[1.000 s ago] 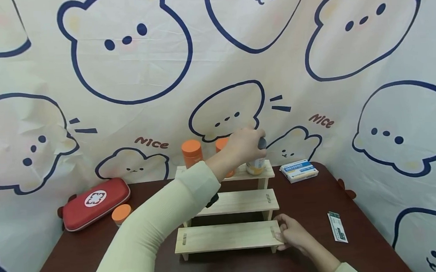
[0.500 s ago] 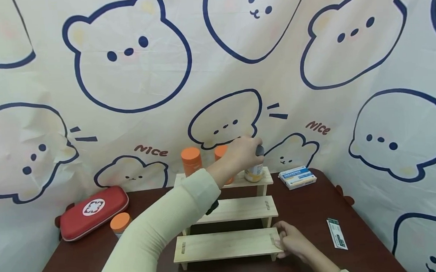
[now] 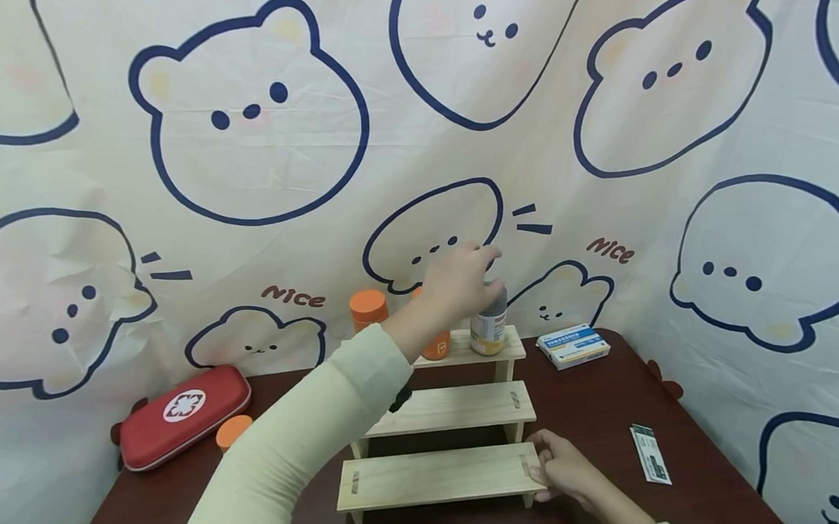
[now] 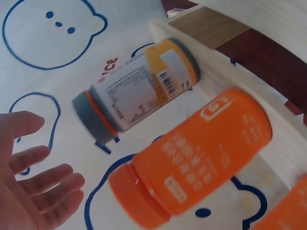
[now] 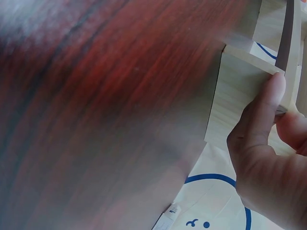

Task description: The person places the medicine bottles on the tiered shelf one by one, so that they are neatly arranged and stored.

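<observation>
Left hand (image 3: 459,285), unclenched, partly hides an orange bottle (image 3: 437,347); right hand (image 3: 567,466) grips the shelf (image 3: 438,477).

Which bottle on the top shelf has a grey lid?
The rightmost bottle in the head view, white and yellow below its grey lid. The middle bottle and left bottle are both orange and orange-topped.

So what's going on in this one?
A person is working at a three-step wooden rack. Their left hand is open next to a grey-capped bottle, not holding it; the left wrist view shows a gap between them. That bottle stands on the top step with two orange bottles. Their right hand grips the right end of the lowest step. A red case and a blue-and-white box lie on the table.
</observation>
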